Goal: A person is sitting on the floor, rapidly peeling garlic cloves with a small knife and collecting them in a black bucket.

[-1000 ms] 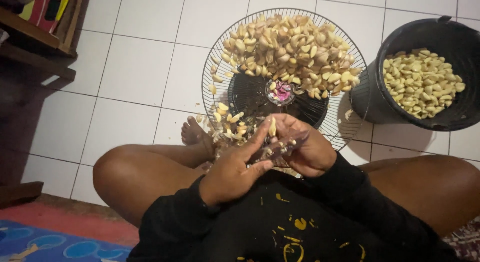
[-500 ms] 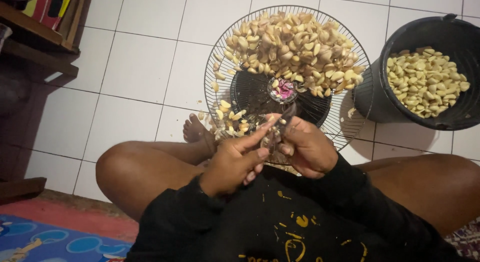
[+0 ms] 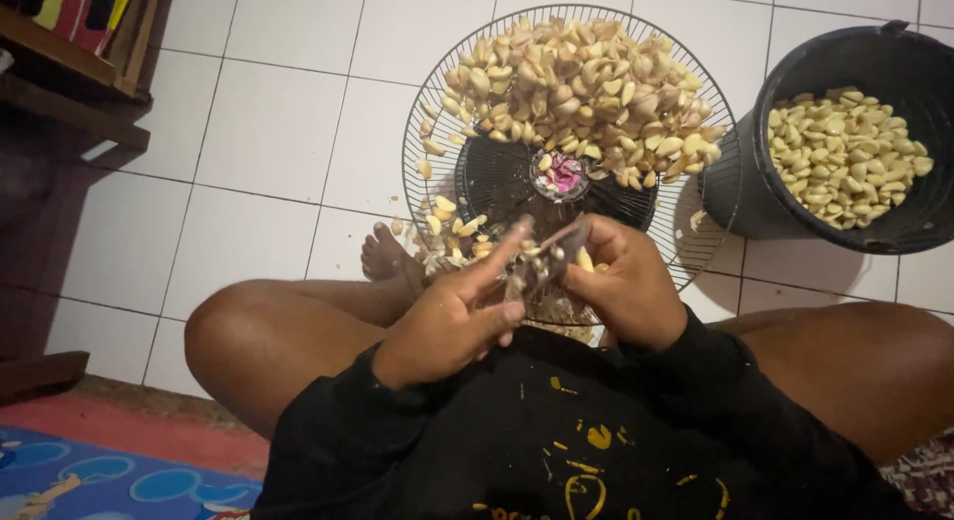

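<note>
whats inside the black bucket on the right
The black bucket holds a heap of pale peeled garlic cloves, filling it close to the rim. What lies beneath the top layer, and the bucket's bottom, is covered by the cloves.

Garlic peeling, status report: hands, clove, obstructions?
Left hand and right hand pinch one garlic clove with a small blade. Wire rack piled ahead. Nothing obstructing.

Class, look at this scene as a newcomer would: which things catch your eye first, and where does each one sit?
First, the heap of garlic cloves piled on a round wire fan guard lying on the white tiled floor, top centre. Next, the black bucket of peeled cloves at upper right. Below the guard, the left hand and right hand meet over a small clove in mid-frame.
</note>
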